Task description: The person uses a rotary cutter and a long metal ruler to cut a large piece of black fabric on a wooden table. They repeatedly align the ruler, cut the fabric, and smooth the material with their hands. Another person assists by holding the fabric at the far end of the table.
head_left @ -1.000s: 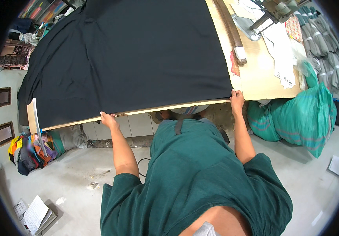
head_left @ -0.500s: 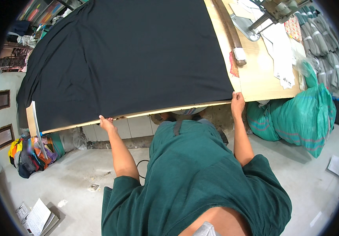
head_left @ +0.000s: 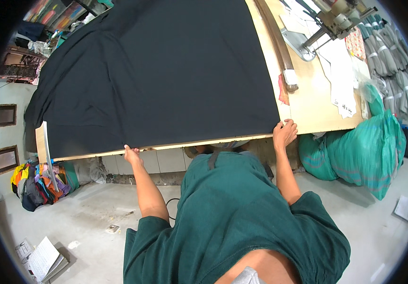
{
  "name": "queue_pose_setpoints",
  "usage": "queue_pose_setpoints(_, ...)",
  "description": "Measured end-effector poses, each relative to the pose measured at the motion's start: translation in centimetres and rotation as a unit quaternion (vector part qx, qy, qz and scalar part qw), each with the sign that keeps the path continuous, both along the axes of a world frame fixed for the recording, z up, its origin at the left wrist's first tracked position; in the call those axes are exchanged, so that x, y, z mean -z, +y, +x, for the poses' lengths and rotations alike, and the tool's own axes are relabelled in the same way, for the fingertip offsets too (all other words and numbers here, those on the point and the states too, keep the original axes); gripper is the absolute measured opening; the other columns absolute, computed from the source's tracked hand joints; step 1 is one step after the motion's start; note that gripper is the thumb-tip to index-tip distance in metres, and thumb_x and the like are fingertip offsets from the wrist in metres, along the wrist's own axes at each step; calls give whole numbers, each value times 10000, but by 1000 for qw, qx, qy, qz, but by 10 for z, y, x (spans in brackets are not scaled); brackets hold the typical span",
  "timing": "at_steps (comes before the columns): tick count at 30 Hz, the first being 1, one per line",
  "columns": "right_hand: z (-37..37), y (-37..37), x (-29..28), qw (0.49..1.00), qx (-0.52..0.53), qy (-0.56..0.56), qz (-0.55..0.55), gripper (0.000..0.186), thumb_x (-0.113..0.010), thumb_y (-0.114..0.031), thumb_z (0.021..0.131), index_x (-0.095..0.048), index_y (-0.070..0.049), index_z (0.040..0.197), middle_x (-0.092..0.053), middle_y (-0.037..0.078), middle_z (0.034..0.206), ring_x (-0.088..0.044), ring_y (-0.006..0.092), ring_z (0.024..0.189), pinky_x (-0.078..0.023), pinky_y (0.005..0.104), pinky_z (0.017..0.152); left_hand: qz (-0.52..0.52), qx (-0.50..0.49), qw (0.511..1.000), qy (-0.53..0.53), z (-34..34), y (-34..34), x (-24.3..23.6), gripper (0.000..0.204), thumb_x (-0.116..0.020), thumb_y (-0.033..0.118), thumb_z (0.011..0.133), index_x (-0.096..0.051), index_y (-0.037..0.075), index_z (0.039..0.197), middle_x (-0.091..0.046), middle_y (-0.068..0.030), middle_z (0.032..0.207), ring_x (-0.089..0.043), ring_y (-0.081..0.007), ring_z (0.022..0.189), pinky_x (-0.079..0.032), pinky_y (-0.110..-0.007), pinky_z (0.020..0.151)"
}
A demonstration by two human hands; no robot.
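Note:
A large black cloth [head_left: 180, 80] lies over the table, with some folds and ripples toward its left side. Its near edge runs along the table's front edge. My left hand [head_left: 132, 154] pinches that edge left of the middle, thumb and fingers closed on the cloth. At the near right corner of the cloth is my right hand [head_left: 285, 135], its bent fingertips on the corner and on the wooden tabletop [head_left: 315, 116] beside it. The underside of both grips is hidden.
A long brown bar [head_left: 279, 47] lies right of the cloth. Beyond it are a metal machine [head_left: 334, 23] and white paper pieces [head_left: 341, 85]. A green sack [head_left: 355, 146] stands below the table's right end. Colourful cloth bundles [head_left: 38, 187] sit on the left floor.
My right hand's fingers have spread and bent more at the cloth's corner. My left hand keeps hold of the near edge. The whole view has shifted slightly.

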State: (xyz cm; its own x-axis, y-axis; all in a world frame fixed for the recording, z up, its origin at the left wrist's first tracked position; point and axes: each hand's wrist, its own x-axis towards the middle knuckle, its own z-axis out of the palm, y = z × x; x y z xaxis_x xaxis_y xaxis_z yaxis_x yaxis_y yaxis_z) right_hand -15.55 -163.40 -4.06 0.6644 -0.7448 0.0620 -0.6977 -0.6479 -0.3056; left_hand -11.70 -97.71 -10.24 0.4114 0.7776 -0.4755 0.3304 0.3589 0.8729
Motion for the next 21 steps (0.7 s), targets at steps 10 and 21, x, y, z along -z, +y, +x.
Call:
queue_pose_setpoints(10, 160, 65, -20, 935, -309, -171, -24, 483, -563, -194, 1057, -480, -15, 1499, -382, 260, 1621, -311, 456, 1547, -268, 580, 1274, -29, -20, 999, -6, 10, 7, 2, 362, -583, 377, 1110, -676, 30, 1068, -591, -30, 795, -549, -136, 623, -509, -275, 558)
queue_pose_setpoints(21, 286, 83, -2, 906, -392, -153, -44, 532, -539, -261, 1085, -451, -43, 1562, -350, 239, 1669, -284, 401, 1581, -235, 574, 1288, -24, -44, 998, 30, 10, 3, -1, 364, -638, 413, 1082, -701, 54, 1097, -595, -13, 804, -560, -117, 644, -546, -262, 603)
